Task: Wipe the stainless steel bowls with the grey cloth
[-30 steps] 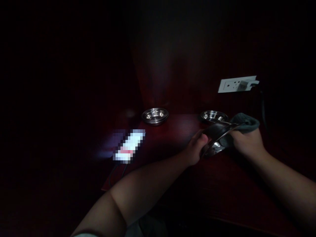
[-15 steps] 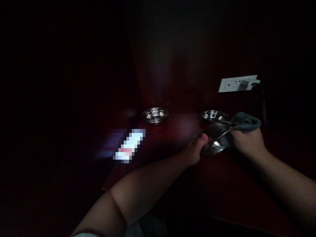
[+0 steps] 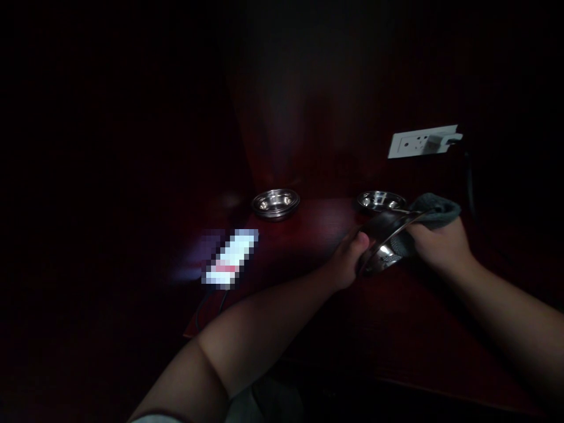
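My left hand is closed on the rim of a shiny metal bowl, its thumb over the edge. The bowl is tilted on its side above the table, its inside facing right. My right hand grips a grey-green cloth that lies over the bowl's far rim and against its inside. Behind the held bowl another metal bowl stands upright on the table. Further left sits a stack of metal bowls. The fingers under the cloth are partly hidden.
A lit, pixelated screen lies at the left of the dark red table, a thin cable running from it. On the back wall is a white socket plate with a plug and hanging cord. The surroundings are very dark.
The view has shifted slightly. Both hands keep hold of the bowl and cloth, with only a small movement of the cloth and bowl.
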The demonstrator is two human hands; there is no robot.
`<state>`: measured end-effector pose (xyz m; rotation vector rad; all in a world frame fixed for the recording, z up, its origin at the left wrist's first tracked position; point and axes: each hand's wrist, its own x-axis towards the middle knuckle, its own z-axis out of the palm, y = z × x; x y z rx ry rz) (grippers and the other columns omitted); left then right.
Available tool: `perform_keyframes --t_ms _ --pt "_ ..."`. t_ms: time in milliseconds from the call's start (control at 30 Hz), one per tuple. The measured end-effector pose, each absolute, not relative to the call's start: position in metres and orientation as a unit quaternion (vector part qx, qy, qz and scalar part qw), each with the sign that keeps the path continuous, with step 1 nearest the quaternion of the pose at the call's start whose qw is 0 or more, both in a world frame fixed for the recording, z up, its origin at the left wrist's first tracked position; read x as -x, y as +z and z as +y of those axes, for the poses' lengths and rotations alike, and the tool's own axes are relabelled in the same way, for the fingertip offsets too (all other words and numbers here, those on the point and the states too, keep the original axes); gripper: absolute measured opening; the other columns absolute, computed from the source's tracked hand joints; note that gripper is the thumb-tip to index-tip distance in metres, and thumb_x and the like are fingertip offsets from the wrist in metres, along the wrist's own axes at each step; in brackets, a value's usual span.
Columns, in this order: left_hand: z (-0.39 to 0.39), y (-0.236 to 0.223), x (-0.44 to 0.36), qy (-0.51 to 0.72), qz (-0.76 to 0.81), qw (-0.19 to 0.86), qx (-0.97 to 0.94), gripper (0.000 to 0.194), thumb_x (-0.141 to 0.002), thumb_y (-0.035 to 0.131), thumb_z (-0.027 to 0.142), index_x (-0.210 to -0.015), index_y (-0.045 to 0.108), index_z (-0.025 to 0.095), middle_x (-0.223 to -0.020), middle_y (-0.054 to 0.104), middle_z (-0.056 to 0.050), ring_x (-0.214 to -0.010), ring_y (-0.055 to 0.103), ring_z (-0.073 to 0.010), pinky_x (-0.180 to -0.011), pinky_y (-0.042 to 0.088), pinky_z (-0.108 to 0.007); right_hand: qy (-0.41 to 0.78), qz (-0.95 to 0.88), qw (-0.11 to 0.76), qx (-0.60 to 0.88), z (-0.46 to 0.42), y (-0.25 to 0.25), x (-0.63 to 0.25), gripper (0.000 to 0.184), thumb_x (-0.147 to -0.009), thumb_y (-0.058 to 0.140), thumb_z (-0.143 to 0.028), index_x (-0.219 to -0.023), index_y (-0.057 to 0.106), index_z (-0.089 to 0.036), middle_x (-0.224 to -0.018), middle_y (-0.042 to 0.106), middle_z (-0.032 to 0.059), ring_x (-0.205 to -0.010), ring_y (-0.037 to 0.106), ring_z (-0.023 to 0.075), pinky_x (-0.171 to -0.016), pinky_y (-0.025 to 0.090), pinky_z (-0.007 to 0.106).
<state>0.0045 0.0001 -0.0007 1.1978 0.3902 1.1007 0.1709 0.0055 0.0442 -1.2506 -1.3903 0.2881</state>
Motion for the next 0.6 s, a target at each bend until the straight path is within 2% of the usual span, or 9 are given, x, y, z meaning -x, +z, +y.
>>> perform_keyframes --t_ms 167,467,600 --pt "-0.0004 -0.0002 -0.0039 0.482 0.192 0.660 -0.543 0.071 -0.072 0.049 0.075 -0.108 0.060 0.015 -0.094 0.066 -0.009 -0.088 0.060 -0.0216 -0.074 0.043 -0.032 0.129 -0.602 0.594 0.518 0.0075 0.0422 -0.1726 0.016 -0.064 0.066 -0.030 -0.063 0.053 -0.020 -0.063 0.055 -0.0028 -0.061 0.053 0.0149 -0.065 0.045 0.031" --pt "-0.0033 0.0038 -0.0019 0.462 0.204 0.683 -0.527 0.070 -0.072 0.048 0.076 -0.104 0.059 0.015 -0.075 0.063 -0.003 -0.061 0.054 -0.0128 -0.062 0.041 -0.028 0.125 -0.610 0.598 0.505 0.0080 0.0425 -0.1708 0.016 -0.066 0.065 -0.028 -0.061 0.051 -0.021 -0.061 0.053 -0.0033 -0.058 0.051 0.0135 -0.064 0.046 0.031" --pt "-0.0040 0.0057 -0.0013 0.462 0.208 0.691 -0.516 0.069 -0.071 0.051 0.075 -0.103 0.060 0.015 -0.072 0.062 -0.002 -0.061 0.054 -0.0129 -0.062 0.041 -0.027 0.127 -0.607 0.607 0.497 0.0093 0.0420 -0.1709 0.015 -0.064 0.065 -0.026 -0.060 0.051 -0.021 -0.060 0.052 -0.0034 -0.056 0.050 0.0138 -0.063 0.046 0.032"
